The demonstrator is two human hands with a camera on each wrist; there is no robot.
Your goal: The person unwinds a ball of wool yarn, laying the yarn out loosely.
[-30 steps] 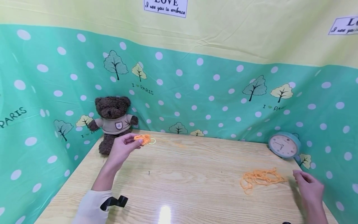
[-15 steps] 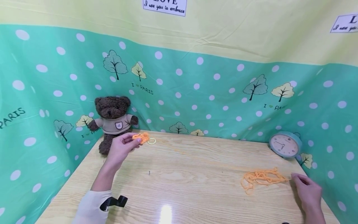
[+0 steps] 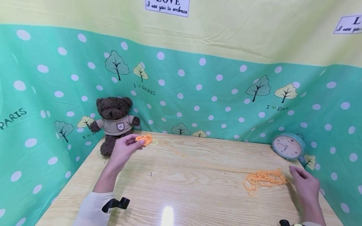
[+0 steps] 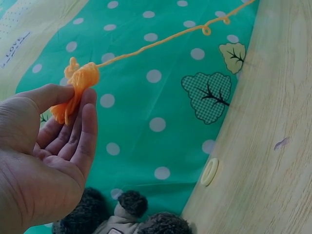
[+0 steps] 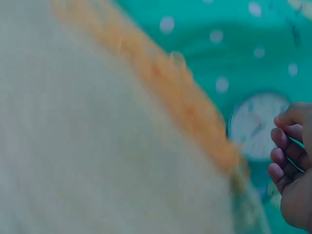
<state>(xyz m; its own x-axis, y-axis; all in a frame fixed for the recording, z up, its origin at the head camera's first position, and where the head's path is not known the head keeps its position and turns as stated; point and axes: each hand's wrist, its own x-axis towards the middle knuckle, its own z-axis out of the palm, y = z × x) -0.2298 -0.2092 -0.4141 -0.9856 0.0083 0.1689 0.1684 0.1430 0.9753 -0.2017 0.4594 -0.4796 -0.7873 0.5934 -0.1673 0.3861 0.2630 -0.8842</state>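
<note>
In the head view, my left hand (image 3: 124, 150) pinches a small bundle of orange yarn (image 3: 145, 140) above the table's far left. The left wrist view shows the bundle (image 4: 80, 83) between thumb and fingers, with one strand (image 4: 165, 39) leading off to the upper right. Across the table lies a loose tangle of the same yarn (image 3: 264, 179), and a thin strand runs from it towards my left hand. Just right of this tangle is my right hand (image 3: 305, 183), fingers curled and thumb near the index finger. Whether it holds a yarn end is too unclear to tell.
A pale yellow ring (image 3: 154, 142) lies just past the left hand's bundle. Behind that hand a brown teddy bear (image 3: 114, 125) sits against the patterned cloth (image 3: 181, 91). The round alarm clock (image 3: 287, 146) stands at the table's (image 3: 192, 194) far right corner.
My right hand has moved left and slightly up, closer to the yarn tangle. The strand between the tangle and my left side shows more plainly. My left hand has hardly moved.
</note>
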